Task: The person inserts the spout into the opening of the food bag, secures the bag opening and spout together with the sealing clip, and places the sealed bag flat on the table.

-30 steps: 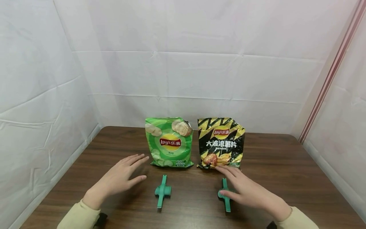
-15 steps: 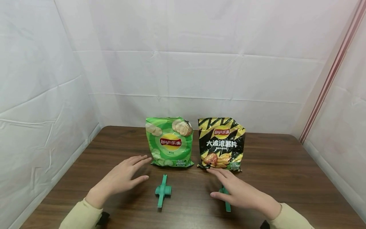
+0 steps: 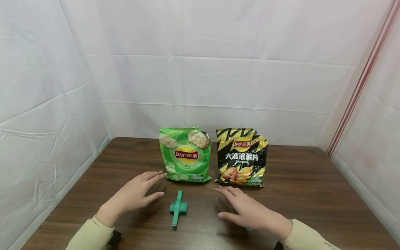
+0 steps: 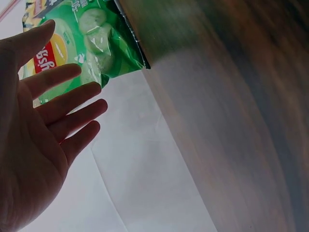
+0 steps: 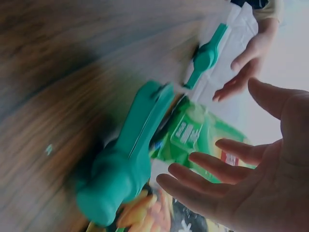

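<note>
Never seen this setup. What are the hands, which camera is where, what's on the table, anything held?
No machine here: these are a person's bare left hand and right hand. The head view comes from a camera worn on the head, looking forward and down. Each wrist view comes from a camera worn on that wrist, so those scenes look tilted.

On the table stand the green bag and, to its right, the black bag. Nearer the person lies the left clip; the right clip is mostly hidden by the right hand in the head view but looms large in the right wrist view.

Neither hand holds anything.
</note>
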Demonstrator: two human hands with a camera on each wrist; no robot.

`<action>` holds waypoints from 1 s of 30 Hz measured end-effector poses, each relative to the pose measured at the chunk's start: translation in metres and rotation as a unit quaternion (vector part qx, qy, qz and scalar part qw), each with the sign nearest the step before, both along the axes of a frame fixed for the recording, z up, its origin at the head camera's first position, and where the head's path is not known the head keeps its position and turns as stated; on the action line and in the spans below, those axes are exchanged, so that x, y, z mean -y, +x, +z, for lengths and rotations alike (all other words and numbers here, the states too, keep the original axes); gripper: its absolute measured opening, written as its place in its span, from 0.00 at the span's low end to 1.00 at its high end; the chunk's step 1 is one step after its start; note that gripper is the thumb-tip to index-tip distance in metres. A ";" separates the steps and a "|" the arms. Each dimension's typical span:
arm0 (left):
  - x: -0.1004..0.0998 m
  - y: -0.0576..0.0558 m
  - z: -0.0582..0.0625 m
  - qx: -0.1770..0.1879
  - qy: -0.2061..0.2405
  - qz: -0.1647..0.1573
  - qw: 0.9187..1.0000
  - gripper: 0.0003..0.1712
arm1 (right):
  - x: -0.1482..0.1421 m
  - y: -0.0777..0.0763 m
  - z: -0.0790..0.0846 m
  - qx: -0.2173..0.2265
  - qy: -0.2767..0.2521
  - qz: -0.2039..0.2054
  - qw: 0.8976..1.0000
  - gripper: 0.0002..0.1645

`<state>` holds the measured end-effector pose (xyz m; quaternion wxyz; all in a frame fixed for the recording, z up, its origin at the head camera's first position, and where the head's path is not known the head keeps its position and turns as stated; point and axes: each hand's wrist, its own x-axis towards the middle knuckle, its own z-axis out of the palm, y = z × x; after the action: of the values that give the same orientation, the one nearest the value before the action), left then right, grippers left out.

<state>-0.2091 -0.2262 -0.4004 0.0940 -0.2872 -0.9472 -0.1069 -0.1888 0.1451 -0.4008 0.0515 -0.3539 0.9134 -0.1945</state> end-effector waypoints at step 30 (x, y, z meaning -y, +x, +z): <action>-0.009 -0.003 -0.001 -0.008 0.005 -0.023 1.000 0.32 | 0.066 -0.018 -0.010 0.133 -0.084 -0.016 0.987 0.32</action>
<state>-0.2124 -0.2172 -0.4009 0.1003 -0.3089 -0.9392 -0.1110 -0.2072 0.0790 -0.4111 0.1398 -0.3132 0.8843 -0.3168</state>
